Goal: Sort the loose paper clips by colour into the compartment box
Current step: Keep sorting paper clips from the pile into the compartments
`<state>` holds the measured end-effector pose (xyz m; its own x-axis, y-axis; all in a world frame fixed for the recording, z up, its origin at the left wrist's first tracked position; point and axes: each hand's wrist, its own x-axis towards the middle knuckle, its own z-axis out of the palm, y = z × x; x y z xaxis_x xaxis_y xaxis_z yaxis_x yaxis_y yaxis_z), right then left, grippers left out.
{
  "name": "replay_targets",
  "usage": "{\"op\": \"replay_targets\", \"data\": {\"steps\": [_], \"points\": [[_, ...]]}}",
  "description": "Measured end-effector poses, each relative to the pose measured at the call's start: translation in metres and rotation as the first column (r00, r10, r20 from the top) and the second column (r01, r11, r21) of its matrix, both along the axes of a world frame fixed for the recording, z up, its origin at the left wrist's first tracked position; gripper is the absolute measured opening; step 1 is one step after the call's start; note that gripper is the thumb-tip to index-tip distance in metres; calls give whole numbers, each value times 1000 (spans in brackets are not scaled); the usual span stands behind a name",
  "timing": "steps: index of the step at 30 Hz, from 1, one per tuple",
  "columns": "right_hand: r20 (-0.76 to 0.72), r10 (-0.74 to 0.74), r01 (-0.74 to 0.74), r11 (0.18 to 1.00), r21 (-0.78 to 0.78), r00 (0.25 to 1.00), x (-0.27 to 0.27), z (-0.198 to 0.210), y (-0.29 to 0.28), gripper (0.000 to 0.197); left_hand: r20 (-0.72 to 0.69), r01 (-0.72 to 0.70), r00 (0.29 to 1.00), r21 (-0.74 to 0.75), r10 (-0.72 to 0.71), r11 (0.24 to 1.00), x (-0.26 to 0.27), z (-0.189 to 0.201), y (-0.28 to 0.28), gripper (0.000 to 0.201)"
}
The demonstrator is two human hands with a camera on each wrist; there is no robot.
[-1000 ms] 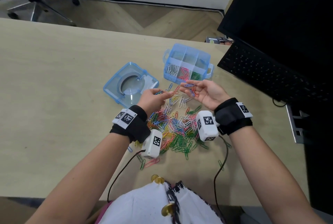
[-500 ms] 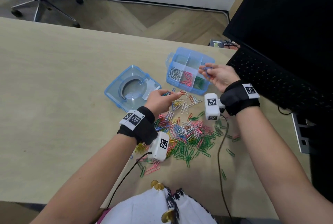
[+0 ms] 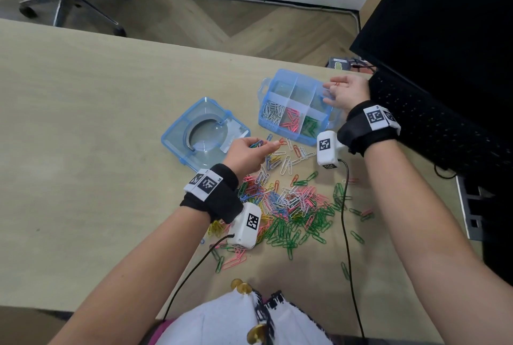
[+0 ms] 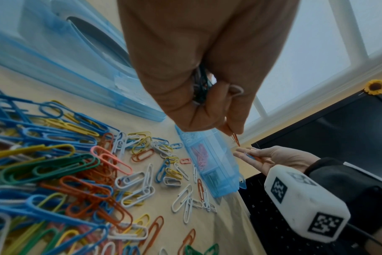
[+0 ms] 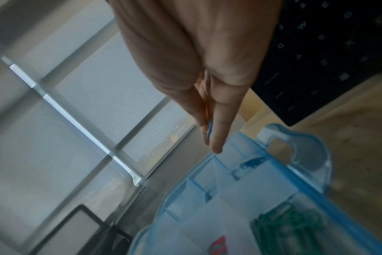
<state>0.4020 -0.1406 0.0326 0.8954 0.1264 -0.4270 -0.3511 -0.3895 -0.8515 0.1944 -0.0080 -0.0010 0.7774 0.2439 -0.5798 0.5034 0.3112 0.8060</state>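
Observation:
The blue compartment box (image 3: 327, 117) stands open; its near row holds white, pink and green clips. My right hand (image 3: 329, 92) hovers over the far right compartment, pinching an orange and a blue paper clip (image 5: 209, 123) between thumb and finger. One blue clip (image 5: 251, 163) lies in that compartment. My left hand (image 3: 273, 146) is beside the lid, gripping a bundle of clips (image 4: 201, 86) in its palm and pinching an orange clip (image 4: 235, 138) at its fingertips. The loose pile of mixed clips (image 3: 291, 206) lies between my forearms.
The box's blue lid (image 3: 205, 131) lies upside down left of the box. A black keyboard (image 3: 433, 128) and monitor (image 3: 444, 11) stand close on the right. Wrist-camera cables (image 3: 345, 219) run across the pile. A chair base stands beyond the desk's far edge.
My right hand has left my left hand above the pile and carried its clips over the box's far right compartment. My left hand has barely moved.

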Motion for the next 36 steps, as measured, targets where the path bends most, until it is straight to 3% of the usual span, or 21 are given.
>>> {"op": "replay_targets", "data": {"steps": [3,6,9,17,21,25,30,36], "points": [[-71,-123,134,975,177,990,-1,0,-3,13,-10,1,1000,7,0,1000,1,-3,-1,22],[-147,-148,182,949,256,978,2,-1,-8,20,-8,5,1000,6,-5,1000,1,-3,-1,29],[-183,-151,198,940,279,972,4,-1,-8,21,-8,-2,1000,-5,2,1000,1,-5,-1,34],[-190,-147,195,943,271,971,3,-1,-6,23,-4,10,1000,-21,-11,1000,1,-5,1,26],[-255,-201,287,884,369,946,2,5,-10,25,-8,6,1000,-26,-6,1000,0,-4,1,24],[-372,-149,325,820,471,916,-4,11,-17,24,-12,5,1000,-32,-6,999,0,-3,0,24],[-362,-2,170,884,434,932,-9,15,-4,26,-11,-12,1000,-44,11,999,2,1,-3,30],[-386,-109,247,912,328,916,3,12,17,31,10,1,1000,-53,0,999,-2,8,1,26]]}}
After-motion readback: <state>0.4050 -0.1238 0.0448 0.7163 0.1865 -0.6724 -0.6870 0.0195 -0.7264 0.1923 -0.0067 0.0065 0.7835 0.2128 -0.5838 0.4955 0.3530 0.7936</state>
